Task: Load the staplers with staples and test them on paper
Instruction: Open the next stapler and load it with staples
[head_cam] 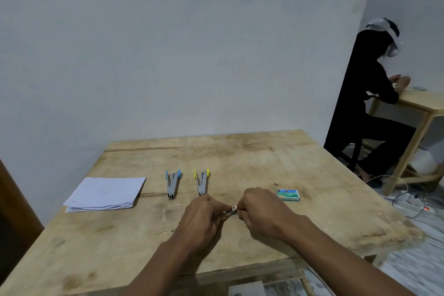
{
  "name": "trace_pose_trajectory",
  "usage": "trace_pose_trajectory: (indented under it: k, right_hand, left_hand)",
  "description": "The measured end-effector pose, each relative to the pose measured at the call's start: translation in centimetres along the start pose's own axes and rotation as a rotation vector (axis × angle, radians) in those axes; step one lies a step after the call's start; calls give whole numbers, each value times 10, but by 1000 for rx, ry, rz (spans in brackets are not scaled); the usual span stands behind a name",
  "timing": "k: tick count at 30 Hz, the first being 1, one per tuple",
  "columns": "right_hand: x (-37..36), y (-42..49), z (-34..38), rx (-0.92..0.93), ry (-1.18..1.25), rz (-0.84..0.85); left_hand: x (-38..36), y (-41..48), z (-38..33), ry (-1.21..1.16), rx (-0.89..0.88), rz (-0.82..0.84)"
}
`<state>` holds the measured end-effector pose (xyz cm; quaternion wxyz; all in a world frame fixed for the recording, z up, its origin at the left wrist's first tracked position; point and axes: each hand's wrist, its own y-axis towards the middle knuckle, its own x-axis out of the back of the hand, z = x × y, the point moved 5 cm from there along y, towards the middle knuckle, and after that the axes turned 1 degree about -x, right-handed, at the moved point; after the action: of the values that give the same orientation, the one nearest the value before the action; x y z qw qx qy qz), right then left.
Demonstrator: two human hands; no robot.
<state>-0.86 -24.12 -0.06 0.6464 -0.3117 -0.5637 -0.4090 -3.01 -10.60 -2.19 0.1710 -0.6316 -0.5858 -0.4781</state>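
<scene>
Holding a silver metal piece [232, 208] between both hands, just above the table [264, 156], near its front middle. Your left hand [204, 218] has its fingers curled and pinches the piece from the left. Your right hand [262, 214] has its fingers curled and pinches it from the right. Only a short silver end with a dark hole shows between the fingertips. The rest is hidden, so you cannot tell its full shape.

Staplers on the table:
- blue-tipped stapler [173, 182], lying flat, arms spread in a V, tips pointing away from you
- yellow-tipped stapler [202, 181], just right of the blue one, also spread in a V, its near end close to your left knuckles

Container: staple box [287, 194], green and white, lying flat to the right of your right hand and apart from it. From this angle you cannot tell whether it is open or what it holds.

Paper stack [105, 193], white sheets loosely squared, at the left of the table, well apart from both hands.

Background: a seated person [374, 103] in dark clothes at a second table [422, 103], far right. Cables [408, 199] lie on the floor below.
</scene>
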Motion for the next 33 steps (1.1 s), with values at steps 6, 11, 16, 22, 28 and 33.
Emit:
trace_pose_trajectory:
  k: [6,11,16,22,28,33]
  right_hand:
    - [1,-5,-6,20,58,-19]
    - [3,-5,-14,-30,130,-91]
    - [7,-4,-19,-65,157,-136]
    - [-3,-4,-30,-116,190,-42]
    - [-3,2,-33,-147,243,-41]
    - [-4,0,-35,-161,269,-20]
  left_hand:
    - [-9,-9,-1,76,-24,-80]
    - [-11,-11,0,180,-73,-104]
    - [-8,-13,-5,203,-68,-95]
    - [6,-20,-2,328,-80,-65]
    - [40,-26,24,400,171,82]
    - [56,-5,20,-228,328,-81]
